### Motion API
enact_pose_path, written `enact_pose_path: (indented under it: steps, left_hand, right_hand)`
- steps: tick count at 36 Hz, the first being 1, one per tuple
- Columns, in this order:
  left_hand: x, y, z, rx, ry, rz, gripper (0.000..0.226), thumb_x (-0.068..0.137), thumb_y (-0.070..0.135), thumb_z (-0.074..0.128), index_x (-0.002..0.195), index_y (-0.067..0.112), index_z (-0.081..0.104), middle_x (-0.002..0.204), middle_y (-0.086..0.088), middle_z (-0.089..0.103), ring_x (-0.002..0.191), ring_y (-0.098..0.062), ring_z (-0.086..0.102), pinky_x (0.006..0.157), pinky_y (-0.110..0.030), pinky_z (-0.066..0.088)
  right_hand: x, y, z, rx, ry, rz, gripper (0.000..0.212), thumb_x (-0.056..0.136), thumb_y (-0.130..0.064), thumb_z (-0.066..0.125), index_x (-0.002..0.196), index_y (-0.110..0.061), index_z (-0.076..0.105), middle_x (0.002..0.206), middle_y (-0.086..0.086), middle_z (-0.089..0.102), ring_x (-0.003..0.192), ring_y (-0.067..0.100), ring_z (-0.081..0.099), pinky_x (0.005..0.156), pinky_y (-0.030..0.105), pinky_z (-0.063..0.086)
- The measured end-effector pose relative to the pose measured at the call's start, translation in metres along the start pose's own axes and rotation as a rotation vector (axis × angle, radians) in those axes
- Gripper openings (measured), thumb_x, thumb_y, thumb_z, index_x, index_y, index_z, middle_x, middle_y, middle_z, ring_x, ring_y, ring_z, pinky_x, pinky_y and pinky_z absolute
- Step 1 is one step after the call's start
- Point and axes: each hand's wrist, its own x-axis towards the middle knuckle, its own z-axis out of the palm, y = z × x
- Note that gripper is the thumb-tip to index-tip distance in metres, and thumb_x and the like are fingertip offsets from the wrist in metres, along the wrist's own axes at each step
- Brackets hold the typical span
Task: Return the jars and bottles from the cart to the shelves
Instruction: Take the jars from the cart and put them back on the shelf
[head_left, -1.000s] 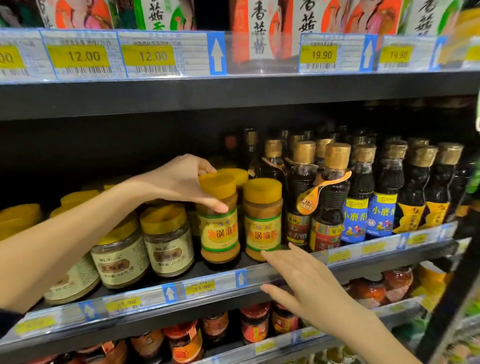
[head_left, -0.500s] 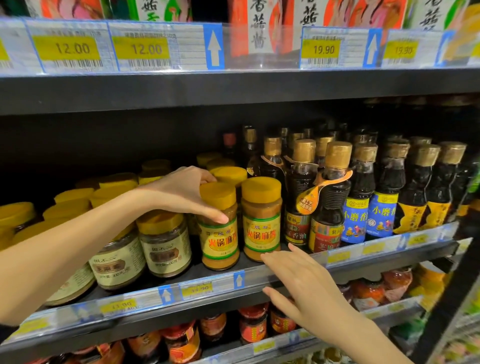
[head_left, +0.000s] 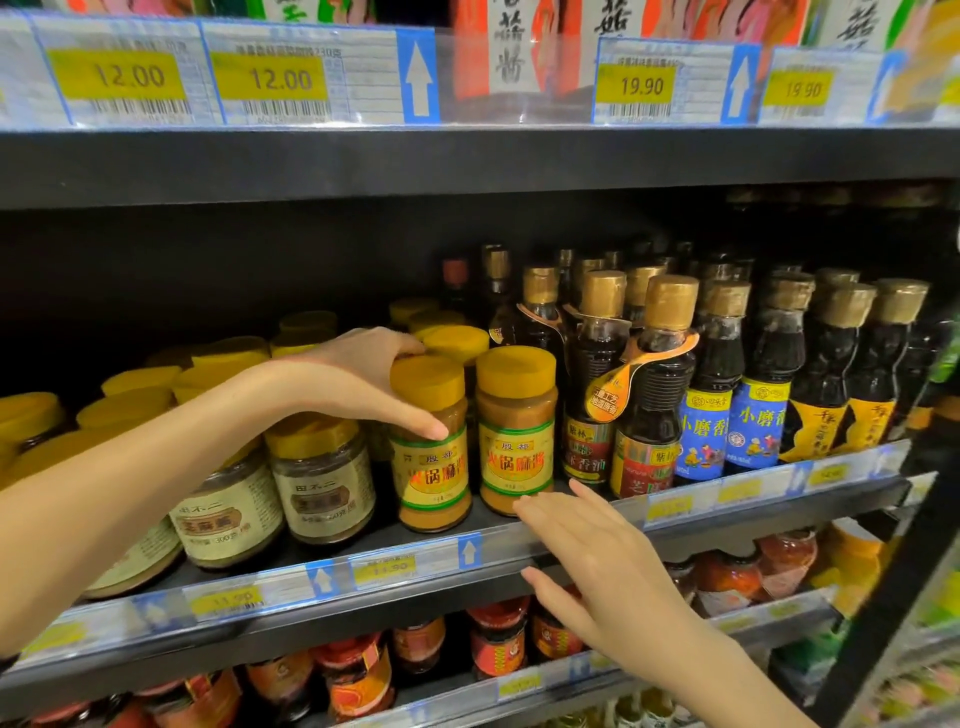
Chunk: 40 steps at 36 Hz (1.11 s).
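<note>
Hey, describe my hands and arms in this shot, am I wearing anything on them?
Left hand and right hand are bare: no gloves, rings or watch show. Left forearm and right forearm are uncovered. A dark sliver at the picture's left edge could be a sleeve; too little shows.

Your left hand tops the front jar, which stands on the middle shelf just left of a second jar. Bottles stand to their right; your right hand lies before the shelf.

Left hand around an upright yellow-capped jar on the shelf, right hand straight-fingered at its edge.
</note>
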Motion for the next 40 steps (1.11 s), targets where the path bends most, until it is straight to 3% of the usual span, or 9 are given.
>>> enact_pose_path:
  steps: [4,8,12,15,19,24,31,35,40]
  left_hand:
    - [-0.015,0.003,0.004,0.007,0.08,-0.021,0.103,0.057,0.067,0.067,0.145,0.032,0.025,0.15,0.004,0.032,0.132,-0.019,0.038,0.101,-0.036,0.04]
    - [-0.043,0.007,0.012,-0.053,0.207,0.073,0.091,0.068,0.06,0.06,0.145,0.027,0.025,0.15,0.001,0.031,0.133,-0.015,0.036,0.105,-0.029,0.035]
    - [-0.073,0.005,0.025,-0.002,0.352,0.065,0.077,0.084,0.042,0.06,0.147,0.019,0.022,0.155,-0.001,0.022,0.143,-0.012,0.02,0.11,-0.022,0.019]
    - [-0.101,0.0,0.037,0.014,0.405,0.01,0.074,0.086,0.042,0.058,0.146,0.014,0.026,0.153,-0.005,0.028,0.141,-0.017,0.027,0.112,-0.027,0.024]
    - [-0.144,-0.005,0.059,0.038,0.371,-0.036,0.069,0.087,0.041,0.054,0.146,0.017,0.026,0.154,-0.005,0.026,0.142,-0.018,0.026,0.112,-0.027,0.023]
    - [-0.199,-0.008,0.082,0.067,0.278,-0.156,0.065,0.09,0.042,0.05,0.147,0.021,0.024,0.156,0.001,0.022,0.143,-0.016,0.023,0.112,-0.032,0.026]
    - [-0.276,-0.032,0.08,0.105,0.226,-0.4,0.064,0.09,0.044,0.051,0.145,0.021,0.028,0.15,0.002,0.036,0.136,-0.016,0.037,0.108,-0.032,0.035]
    - [-0.321,-0.048,0.077,0.122,0.191,-0.502,0.065,0.092,0.044,0.049,0.147,0.021,0.024,0.153,0.002,0.03,0.138,-0.016,0.034,0.108,-0.032,0.034]
    - [-0.379,-0.076,0.078,0.156,0.149,-0.632,0.064,0.093,0.045,0.045,0.148,0.021,0.021,0.157,0.002,0.02,0.142,-0.015,0.024,0.112,-0.03,0.028]
  right_hand:
    - [-0.001,0.002,0.002,-0.005,-0.001,-0.021,0.048,0.084,-0.038,0.05,0.127,-0.016,0.054,0.121,-0.006,0.063,0.113,0.009,0.057,0.11,0.035,0.031]
    - [-0.001,0.004,0.0,-0.003,-0.024,-0.042,0.049,0.084,-0.037,0.049,0.127,-0.015,0.054,0.122,-0.004,0.062,0.114,0.012,0.057,0.113,0.032,0.028]
    - [-0.002,0.007,0.001,0.005,-0.033,-0.083,0.055,0.081,-0.031,0.063,0.13,-0.012,0.051,0.127,0.001,0.06,0.118,0.017,0.056,0.111,0.041,0.026]
    - [-0.002,0.01,0.0,0.003,-0.051,-0.107,0.062,0.079,-0.029,0.069,0.133,-0.01,0.048,0.131,0.004,0.057,0.122,0.02,0.053,0.112,0.04,0.022]
    - [-0.002,0.008,-0.006,0.004,-0.09,-0.128,0.066,0.079,-0.027,0.07,0.137,-0.007,0.043,0.136,0.009,0.053,0.127,0.025,0.049,0.112,0.039,0.015]
    - [0.0,0.003,-0.017,0.041,-0.16,-0.121,0.071,0.087,-0.03,0.061,0.146,-0.009,0.027,0.15,0.007,0.034,0.14,0.022,0.029,0.116,0.031,0.005]
    - [0.011,-0.008,-0.033,0.027,-0.304,-0.051,0.068,0.088,-0.03,0.061,0.144,-0.008,0.03,0.148,0.01,0.038,0.137,0.025,0.034,0.116,0.041,0.019]
    - [0.015,-0.028,-0.034,0.13,-0.229,-0.057,0.06,0.083,-0.021,0.066,0.136,-0.005,0.042,0.136,0.014,0.051,0.124,0.033,0.046,0.104,0.044,0.037]
    - [0.025,-0.089,-0.016,0.203,-0.217,-0.216,0.066,0.081,-0.02,0.069,0.139,-0.008,0.04,0.138,0.013,0.049,0.127,0.033,0.045,0.11,0.045,0.032]
